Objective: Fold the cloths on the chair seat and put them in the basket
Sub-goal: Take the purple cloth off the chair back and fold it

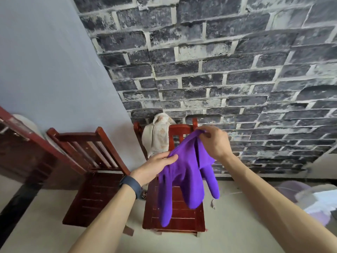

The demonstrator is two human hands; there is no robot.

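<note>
Our fingers [169,157] are pinching the purple cloth [184,172]: left hand [155,168] on one top edge, right hand [217,141] on the other. The cloth is hanging below them, over the chair seat [186,221]. We are judging folding as just starting; next, the held corners need bringing together evenly.

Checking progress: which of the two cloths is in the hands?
The purple cloth, gripped by the left hand and right hand above the chair; the stained off-white cloth hangs on that chair's back, untouched.

Purple cloth [184,172]; red-brown chair [175,216]; stained, perhaps cream, cloth [156,137].
</note>
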